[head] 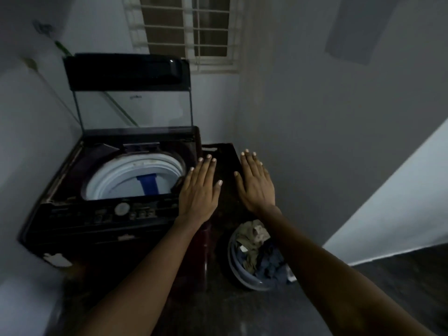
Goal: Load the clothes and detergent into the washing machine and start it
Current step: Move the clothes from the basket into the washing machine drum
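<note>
So, washer (97,221) sits tight against the left wall (29,132), lid (126,71) standing upright at the back, drum (116,180) mouth facing straight up. Left hand (200,187) and right hand (255,183) hover flat, fingers straight, holding nothing. Clothes (254,246) sit heaped in a basket (244,282) on the floor (218,311) right of it.

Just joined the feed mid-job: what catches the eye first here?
Two open hands reach forward at centre: the left hand by the washing machine, the right hand beside it. The machine stands at left, lid raised. A basket of clothes sits on the floor, lower right.
</note>
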